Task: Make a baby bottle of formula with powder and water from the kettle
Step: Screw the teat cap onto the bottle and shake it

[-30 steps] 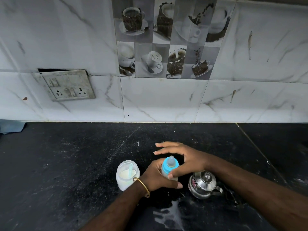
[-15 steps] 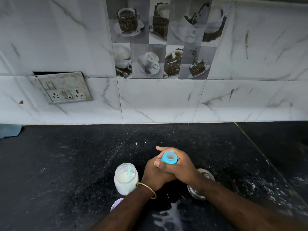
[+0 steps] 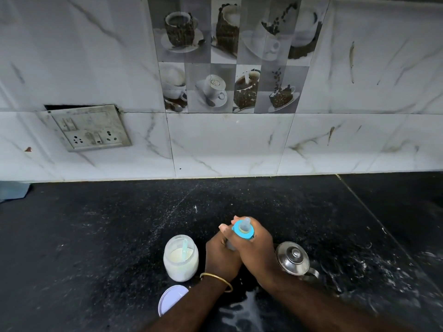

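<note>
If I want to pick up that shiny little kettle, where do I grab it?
Grab the steel kettle by its handle, which sticks out toward the near right. Come from that side, curling your fingers round it. The body is round, smooth and maybe hot. The small lid knob would probably lift only the lid. Both hands are busy on the bottle.
</note>
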The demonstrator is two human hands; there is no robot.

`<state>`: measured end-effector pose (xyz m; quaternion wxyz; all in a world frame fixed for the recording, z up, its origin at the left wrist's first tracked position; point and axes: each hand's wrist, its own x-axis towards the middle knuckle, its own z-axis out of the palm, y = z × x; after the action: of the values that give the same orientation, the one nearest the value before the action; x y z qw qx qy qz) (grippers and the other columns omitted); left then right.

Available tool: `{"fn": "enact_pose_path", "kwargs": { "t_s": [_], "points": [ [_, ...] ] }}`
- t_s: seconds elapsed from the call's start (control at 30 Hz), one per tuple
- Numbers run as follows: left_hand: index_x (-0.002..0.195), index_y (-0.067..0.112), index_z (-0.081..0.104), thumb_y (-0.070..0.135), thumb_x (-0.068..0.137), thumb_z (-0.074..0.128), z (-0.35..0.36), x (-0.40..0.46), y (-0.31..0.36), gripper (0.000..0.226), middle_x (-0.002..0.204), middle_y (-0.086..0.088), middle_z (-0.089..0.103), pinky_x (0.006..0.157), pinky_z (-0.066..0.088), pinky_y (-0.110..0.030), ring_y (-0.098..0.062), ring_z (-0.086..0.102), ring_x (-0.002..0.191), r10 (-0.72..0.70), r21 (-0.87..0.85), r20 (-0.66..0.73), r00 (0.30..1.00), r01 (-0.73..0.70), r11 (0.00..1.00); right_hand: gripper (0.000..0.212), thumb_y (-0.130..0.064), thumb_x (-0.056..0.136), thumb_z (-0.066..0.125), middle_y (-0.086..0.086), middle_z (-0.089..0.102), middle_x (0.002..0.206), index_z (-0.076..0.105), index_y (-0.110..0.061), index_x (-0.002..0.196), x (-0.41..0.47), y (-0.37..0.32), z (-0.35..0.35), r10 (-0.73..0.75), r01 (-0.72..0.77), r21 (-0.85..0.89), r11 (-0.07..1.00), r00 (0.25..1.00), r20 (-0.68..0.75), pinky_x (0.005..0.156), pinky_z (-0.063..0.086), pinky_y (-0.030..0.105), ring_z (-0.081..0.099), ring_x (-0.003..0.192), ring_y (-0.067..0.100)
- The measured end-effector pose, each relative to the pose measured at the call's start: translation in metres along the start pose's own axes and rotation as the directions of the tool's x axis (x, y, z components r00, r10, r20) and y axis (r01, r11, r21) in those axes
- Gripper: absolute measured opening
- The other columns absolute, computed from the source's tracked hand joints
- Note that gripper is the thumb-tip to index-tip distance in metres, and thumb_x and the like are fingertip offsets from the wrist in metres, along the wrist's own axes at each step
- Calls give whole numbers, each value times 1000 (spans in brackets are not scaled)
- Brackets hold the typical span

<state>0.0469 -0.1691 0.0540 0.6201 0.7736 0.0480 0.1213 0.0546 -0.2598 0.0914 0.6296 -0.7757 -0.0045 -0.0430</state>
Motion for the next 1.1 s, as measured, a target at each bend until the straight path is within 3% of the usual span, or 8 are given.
{"fn": "enact_pose_path", "kwargs": {
  "t_s": [0.17, 0.27, 0.33, 0.43, 0.53, 0.77, 0.87, 1.1],
  "points": [
    [89, 30, 74, 33, 79, 66, -1, -2, 0, 13, 84, 23, 75, 63, 48, -4, 8, 70, 80, -29, 44, 46, 999, 27, 999, 40, -57, 63, 83, -20, 73, 93, 67, -38, 95, -4, 1, 0, 22, -22, -51, 998, 1000, -8, 83, 59, 32, 70, 86, -2],
    [83, 31, 69, 42, 80, 59, -3, 2, 2, 15, 81, 14, 74, 66, 56, -20, -2, 71, 76, -11, 114, 112, 994, -2, 994, 79, -60, 58, 83, -20, 67, 113, 52, -44, 129, -5, 0, -10, -3, 18, -161, 987, 995, 98, 94, 53, 29, 63, 104, -4],
    [83, 27, 70, 37, 76, 69, -4, 3, 3, 13, 80, 7, 75, 69, 61, -33, -8, 72, 75, -45, 16, 134, 990, 43, 999, 93, -62, 64, 80, -20, 60, 128, 31, -53, 142, -7, 0, -20, -92, 133, -225, 965, 979, 183, 96, 50, 27, 59, 115, -2],
    [85, 30, 72, 33, 62, 80, -6, 5, 4, 24, 81, 7, 77, 65, 59, -26, -5, 73, 74, -55, -47, 149, 987, 62, 997, 84, -56, 80, 71, -22, 49, 143, 20, -57, 146, -13, 0, -29, -213, 276, -314, 908, 952, 221, 100, 50, 33, 55, 123, 0],
    [88, 32, 72, 35, 59, 83, -6, 6, 5, 31, 84, 9, 77, 67, 59, -24, -5, 73, 76, -69, -52, 134, 989, 77, 996, 78, -51, 85, 69, -37, 38, 143, 19, -60, 144, -14, -1, -32, -282, 340, -353, 871, 937, 207, 98, 51, 32, 55, 122, -2],
    [89, 33, 71, 40, 60, 81, -6, 2, 12, 31, 87, 8, 77, 74, 62, -31, -8, 73, 82, -92, -59, 154, 984, 102, 993, 79, -61, 79, 67, -47, 34, 134, 18, -65, 140, -11, -3, -34, -322, 376, -404, 834, 926, 197, 95, 53, 29, 49, 125, -6],
    [89, 30, 71, 33, 64, 82, -5, 1, 14, 28, 87, 6, 77, 75, 63, -34, -12, 74, 84, -105, -66, 164, 981, 117, 991, 80, -60, 77, 69, -47, 35, 127, 19, -67, 139, -10, -2, -34, -304, 355, -406, 842, 934, 186, 91, 55, 34, 57, 117, 0],
    [91, 32, 71, 40, 62, 82, -4, 1, 12, 32, 89, 8, 77, 76, 62, -32, -9, 73, 84, -100, -47, 164, 981, 109, 993, 80, -51, 79, 73, -47, 34, 129, 20, -67, 137, -9, -2, -34, -312, 357, -376, 855, 934, 175, 95, 54, 36, 50, 124, -3]
  ]
}}
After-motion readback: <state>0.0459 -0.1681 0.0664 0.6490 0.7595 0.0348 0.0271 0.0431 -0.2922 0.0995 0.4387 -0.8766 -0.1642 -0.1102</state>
